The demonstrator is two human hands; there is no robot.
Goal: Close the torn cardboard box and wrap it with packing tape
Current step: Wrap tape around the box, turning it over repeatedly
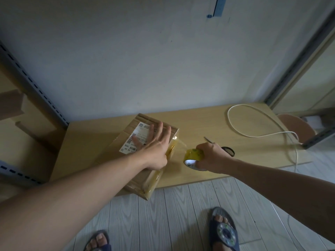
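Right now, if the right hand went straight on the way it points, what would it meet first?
Probably the box: the right hand, gripping the tape roll, points left at the box's taped side, so the roll would touch first. Depth is unclear.

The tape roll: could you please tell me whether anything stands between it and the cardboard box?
Nothing visible does. A tape strip runs from the right side of the cardboard box to the tape roll in the right hand. The scissors lie beyond that hand; the left hand rests flat on the box top.
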